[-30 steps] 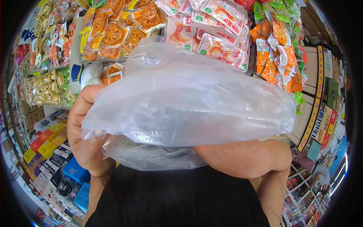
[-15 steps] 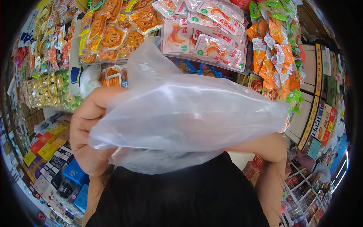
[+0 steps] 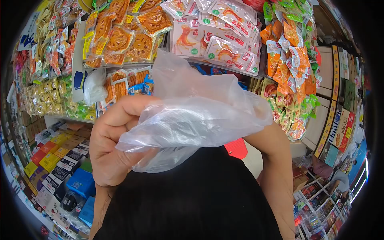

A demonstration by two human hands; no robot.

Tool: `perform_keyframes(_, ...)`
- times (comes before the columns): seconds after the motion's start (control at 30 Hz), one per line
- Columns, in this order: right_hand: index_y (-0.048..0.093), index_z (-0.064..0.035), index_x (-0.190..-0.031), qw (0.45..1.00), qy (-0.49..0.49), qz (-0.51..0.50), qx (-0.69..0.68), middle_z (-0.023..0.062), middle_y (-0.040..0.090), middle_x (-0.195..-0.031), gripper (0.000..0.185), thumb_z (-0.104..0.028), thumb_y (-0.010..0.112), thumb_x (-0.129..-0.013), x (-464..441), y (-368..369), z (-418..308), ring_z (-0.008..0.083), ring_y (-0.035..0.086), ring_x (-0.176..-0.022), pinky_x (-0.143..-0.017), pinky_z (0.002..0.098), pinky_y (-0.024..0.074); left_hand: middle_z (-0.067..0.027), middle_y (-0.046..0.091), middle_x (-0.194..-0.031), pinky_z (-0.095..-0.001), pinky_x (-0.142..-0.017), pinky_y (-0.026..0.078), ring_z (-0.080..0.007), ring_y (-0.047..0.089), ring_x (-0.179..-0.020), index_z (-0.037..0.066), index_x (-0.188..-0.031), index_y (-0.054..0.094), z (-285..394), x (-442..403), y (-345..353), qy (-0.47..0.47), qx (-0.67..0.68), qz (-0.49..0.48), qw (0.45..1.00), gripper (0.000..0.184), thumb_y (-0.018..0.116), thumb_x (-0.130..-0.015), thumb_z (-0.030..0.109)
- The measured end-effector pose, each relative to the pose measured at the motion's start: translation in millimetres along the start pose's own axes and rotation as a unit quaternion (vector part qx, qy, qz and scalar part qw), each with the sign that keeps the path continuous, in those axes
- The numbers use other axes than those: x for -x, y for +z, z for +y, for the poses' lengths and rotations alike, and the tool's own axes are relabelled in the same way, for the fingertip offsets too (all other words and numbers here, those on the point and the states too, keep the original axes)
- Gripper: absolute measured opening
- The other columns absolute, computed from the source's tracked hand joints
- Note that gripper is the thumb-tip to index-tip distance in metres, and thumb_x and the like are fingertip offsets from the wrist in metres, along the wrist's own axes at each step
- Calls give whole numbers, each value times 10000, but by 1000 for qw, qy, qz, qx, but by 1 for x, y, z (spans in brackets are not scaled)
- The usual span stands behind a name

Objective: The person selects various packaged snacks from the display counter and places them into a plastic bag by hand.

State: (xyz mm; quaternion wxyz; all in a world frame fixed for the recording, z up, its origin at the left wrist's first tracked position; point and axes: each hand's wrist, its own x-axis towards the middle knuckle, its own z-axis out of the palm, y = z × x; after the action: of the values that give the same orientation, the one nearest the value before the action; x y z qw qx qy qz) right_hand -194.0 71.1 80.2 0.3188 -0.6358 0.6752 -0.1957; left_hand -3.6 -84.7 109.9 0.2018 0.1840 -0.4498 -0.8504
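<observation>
A translucent plastic bag (image 3: 200, 120) spreads across the middle of the view, wrinkled, with one flap standing up at the top. My left hand (image 3: 116, 140) is closed on the bag's left edge, fingers curled round the film. The bag covers my right hand; only the wrist and forearm (image 3: 272, 152) show at its right end. Whether that hand is inside or behind the film, I cannot tell, and its fingers are hidden.
Packs of orange lotus-root slices (image 3: 120, 38) and white-and-red snack pouches (image 3: 228, 52) fill display trays ahead. Small orange packets (image 3: 290, 60) are heaped to the right. A bundle of clear bags (image 3: 95, 86) hangs at left, above coloured boxes (image 3: 80, 182). Shelving (image 3: 332, 96) stands at right.
The bag has bunched up and become narrower. My left hand has moved right, and my right arm has moved left, bringing the two closer together.
</observation>
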Motion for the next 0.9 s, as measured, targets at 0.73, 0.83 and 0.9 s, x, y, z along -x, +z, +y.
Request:
perform_keyframes(0.73,543,-70,-1136,996,-18,87,16,94,561,-1099,421,-166,638,-737,6,22,30,255,537,-1007,-863,391,419,-119,566,-1084,-269,-881,395,-142,536,-1018,-62,-1177,430,10,-8,-3,-110,1,-62,992,405,512,-782,-32)
perform_keyframes(0.83,546,-76,-1151,994,-26,100,25,89,561,-1114,440,-171,649,-734,4,21,29,250,535,-1018,-876,391,415,-112,552,-1106,-269,-887,393,-137,523,-1039,-52,-1190,422,9,-9,-3,-116,-13,-80,990,389,490,-808,-26)
perform_keyframes(0.9,556,-62,-1132,991,25,129,8,106,561,-1113,427,-148,649,-725,16,33,34,265,529,-1021,-876,386,408,-107,546,-1114,-269,-892,391,-137,517,-1052,-46,-1196,419,7,-9,-2,-104,-10,-100,990,382,481,-820,-21)
